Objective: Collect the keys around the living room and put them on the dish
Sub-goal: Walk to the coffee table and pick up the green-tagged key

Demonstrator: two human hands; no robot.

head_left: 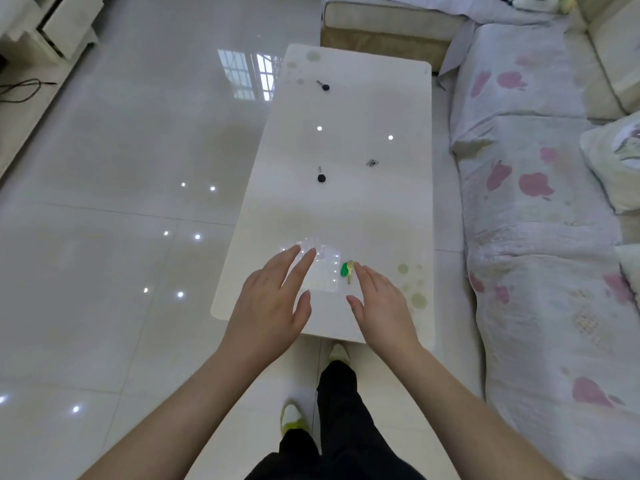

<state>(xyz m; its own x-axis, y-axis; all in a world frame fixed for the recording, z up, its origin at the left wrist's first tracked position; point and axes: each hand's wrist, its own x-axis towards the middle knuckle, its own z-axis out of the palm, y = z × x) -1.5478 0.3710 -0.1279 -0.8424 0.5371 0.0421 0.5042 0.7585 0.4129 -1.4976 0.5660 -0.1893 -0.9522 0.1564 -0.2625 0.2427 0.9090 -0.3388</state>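
Presently, head view, the only one I have.

Item: coffee table (346,209), white and glossy, long axis running away from me; near short edge just ahead of the feet.

Item: clear dish (320,268), transparent and hard to make out, close to the near edge, roughly mid-width. I see nothing lying in it.

Item: green-tagged key (347,271), brass blade, on the tabletop just beside the dish's right side; whether it touches the rim I cannot tell.

Item: left hand (273,299), fingers straight and spread, holding nothing, fingertips over the dish's left part; contact I cannot confirm. I judge it is there to steady the dish.

Item: right hand (382,303), fingers extended, empty, fingertips at the green-tagged key, apparently ready to pinch it or slide it in.

Item: black-headed key (321,175), mid-table, toward the left long edge.

Item: small metal keys (372,163), mid-table, toward the right long edge.

Item: second black-headed key (323,85), near the far left corner.

Room: tabletop between dish and mid-table keys is open, good for sweeping or carrying. Left long edge gives onto bare tiled floor (121,202); right long edge runs close to the covered sofa (536,209), a narrow aisle. Reaching the far key likely means walking along the floor side.
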